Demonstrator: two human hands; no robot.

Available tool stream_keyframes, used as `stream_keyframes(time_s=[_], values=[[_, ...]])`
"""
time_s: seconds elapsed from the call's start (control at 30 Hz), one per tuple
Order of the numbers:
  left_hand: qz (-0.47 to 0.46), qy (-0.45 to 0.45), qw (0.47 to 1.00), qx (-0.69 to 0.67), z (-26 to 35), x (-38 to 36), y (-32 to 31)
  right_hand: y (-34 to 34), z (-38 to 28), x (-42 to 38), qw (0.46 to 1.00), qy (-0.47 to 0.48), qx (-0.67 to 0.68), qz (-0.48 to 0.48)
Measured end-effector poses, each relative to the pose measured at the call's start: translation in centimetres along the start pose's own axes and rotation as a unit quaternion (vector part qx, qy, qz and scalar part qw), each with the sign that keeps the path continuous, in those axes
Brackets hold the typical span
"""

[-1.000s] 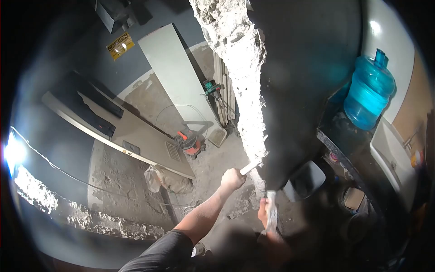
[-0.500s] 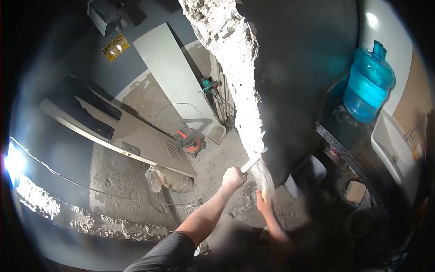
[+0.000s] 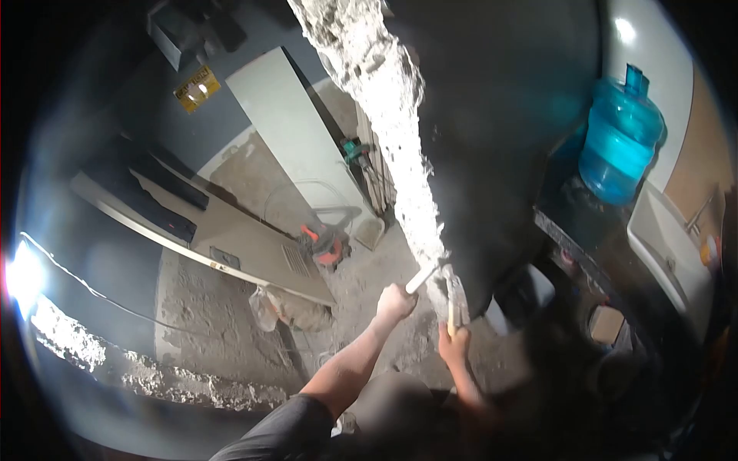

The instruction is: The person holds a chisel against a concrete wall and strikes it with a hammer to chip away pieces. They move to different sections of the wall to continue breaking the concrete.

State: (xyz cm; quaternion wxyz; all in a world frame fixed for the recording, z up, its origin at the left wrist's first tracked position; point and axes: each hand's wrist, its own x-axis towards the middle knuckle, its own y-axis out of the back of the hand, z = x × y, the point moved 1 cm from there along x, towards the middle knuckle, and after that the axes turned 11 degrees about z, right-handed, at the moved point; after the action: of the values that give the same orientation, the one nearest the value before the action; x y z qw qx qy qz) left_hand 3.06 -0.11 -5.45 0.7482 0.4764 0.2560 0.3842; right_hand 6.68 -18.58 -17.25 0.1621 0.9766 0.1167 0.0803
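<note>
My left hand (image 3: 396, 302) is closed around a pale, rod-shaped chisel (image 3: 422, 278), which points up and right to the lower end of a rough, broken wall edge (image 3: 411, 169). Just right of it, my right hand (image 3: 455, 344) grips the yellowish handle of a hammer (image 3: 453, 313). The hammer stands roughly upright, its upper part overlapping the bright wall edge beside the chisel's far end. Glare and blur hide the hammer head's outline. Chipped, brightly lit plaster runs up from both tools.
Left stand a leaning door (image 3: 254, 250), a white panel (image 3: 288, 115) and a red-and-black vacuum (image 3: 326, 244). A filled bag (image 3: 296, 306) lies by the door. At right, a blue water jug (image 3: 621, 142) stands on a dark counter (image 3: 569, 207) beside a white sink (image 3: 669, 238).
The hammer, streaked by motion earlier, shows more sharply now, and my right hand has shifted slightly right. My left hand keeps the chisel at the wall edge; the view has moved slightly.
</note>
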Motion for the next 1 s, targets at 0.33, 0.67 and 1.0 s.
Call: stream_keyframes(time_s=[0.33,0.67,1.0], values=[[-0.010,0.003,1.000,-0.001,0.3,0.5,0.2,-1.4,-0.9,0.3,0.999,0.033,-0.012,0.033],[-0.006,0.021,0.999,-0.042,0.3,0.2,0.2,5.0,-9.4,0.4,0.931,0.249,0.238,0.116],[0.016,-0.018,0.999,-0.046,0.7,-0.2,0.7,3.7,-3.5,-1.7,0.995,0.027,0.053,0.079]])
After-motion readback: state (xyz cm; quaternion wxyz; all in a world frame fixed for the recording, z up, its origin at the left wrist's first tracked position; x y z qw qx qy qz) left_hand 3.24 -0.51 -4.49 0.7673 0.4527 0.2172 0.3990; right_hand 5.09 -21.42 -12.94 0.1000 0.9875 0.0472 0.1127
